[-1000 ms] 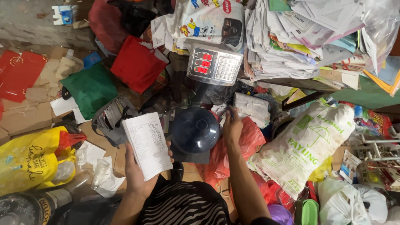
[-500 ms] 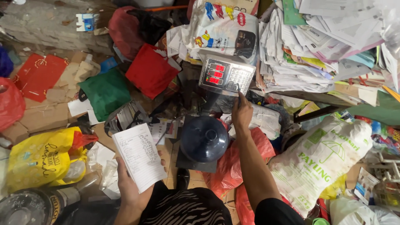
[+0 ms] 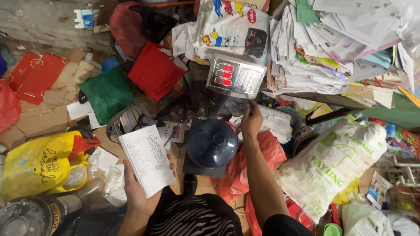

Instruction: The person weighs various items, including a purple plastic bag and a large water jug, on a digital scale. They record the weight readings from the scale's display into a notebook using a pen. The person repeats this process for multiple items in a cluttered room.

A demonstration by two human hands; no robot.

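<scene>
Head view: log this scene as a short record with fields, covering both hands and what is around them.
left hand: holds a lined notepad with handwriting
right hand: reaches up just below the scale display, grip not clear
on scale: dark blue water jug, upright
right side: white sack
left side: yellow bag, green bag
top right: paper stacks

Left hand gripping, right hand outstretched, index finger extended
</scene>
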